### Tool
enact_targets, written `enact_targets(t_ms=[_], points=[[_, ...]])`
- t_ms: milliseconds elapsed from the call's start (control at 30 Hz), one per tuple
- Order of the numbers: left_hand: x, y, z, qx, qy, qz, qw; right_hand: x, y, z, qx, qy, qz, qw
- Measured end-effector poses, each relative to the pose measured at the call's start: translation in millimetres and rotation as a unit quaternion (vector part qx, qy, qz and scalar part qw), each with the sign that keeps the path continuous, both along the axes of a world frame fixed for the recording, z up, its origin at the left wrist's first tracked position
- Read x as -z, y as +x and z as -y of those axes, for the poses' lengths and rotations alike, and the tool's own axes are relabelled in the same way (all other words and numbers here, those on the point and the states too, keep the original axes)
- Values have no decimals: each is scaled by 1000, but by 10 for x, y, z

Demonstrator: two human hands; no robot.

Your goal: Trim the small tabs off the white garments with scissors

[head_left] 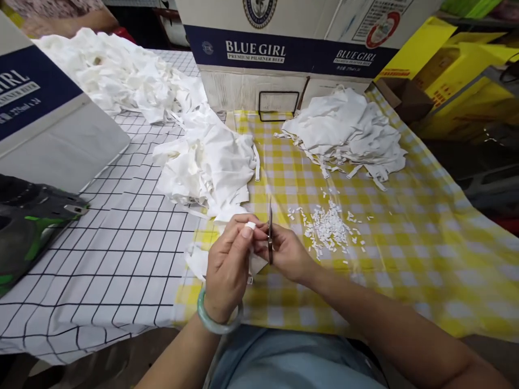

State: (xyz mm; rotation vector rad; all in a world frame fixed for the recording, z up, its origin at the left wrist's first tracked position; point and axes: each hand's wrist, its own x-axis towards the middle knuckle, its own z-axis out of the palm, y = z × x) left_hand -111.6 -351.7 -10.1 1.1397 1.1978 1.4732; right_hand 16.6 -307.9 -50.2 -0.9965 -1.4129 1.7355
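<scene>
Close in front of me, my left hand (pixel 229 265) pinches a bit of white strap (pixel 251 225) between thumb and forefinger. White cloth (pixel 197 261) of the same piece hangs out below and behind that hand. My right hand (pixel 290 254) is closed round a small pair of scissors (pixel 270 227), its blades pointing away from me. Both hands meet, fingertips nearly touching beside the scissors. A heap of white cloth pieces (pixel 214 156) lies just beyond my left hand. Right of my hands lies a scatter of small white clippings (pixel 330 229).
A second pile of white strapped cloth (pixel 344 129) sits at the back right, and a larger heap (pixel 121 75) at the back left. Beer cartons (pixel 259 92) stand behind and at left. A black-and-green tool bag (pixel 32 232) is at the left edge. Another person's arm (pixel 73 24) shows top left.
</scene>
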Motion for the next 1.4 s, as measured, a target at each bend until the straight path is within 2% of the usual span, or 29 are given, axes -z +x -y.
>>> enact_targets(t_ms=[67, 100, 200, 300, 433, 733, 867, 1400], points=[[75, 48, -27, 7, -43, 87, 995, 0, 70, 29, -10, 30, 37, 999], [115, 63, -29, 2, -60, 99, 993, -12, 137, 30, -10, 63, 80, 995], [223, 96, 8, 6, -80, 67, 994, -73, 388, 19, -16, 181, 213, 960], [304, 141, 70, 39, -91, 45, 994, -121, 577, 41, -73, 238, 268, 931], [380, 195, 113, 62, -101, 39, 992, -118, 651, 108, -115, 236, 314, 912], [460, 205, 115, 79, -62, -21, 995, -70, 656, 128, -124, 240, 343, 900], [481, 214, 108, 83, -31, -42, 995, -91, 656, 125, -131, 233, 341, 901], [496, 232, 107, 99, -8, -59, 993, -85, 679, 129, -132, 207, 348, 905]])
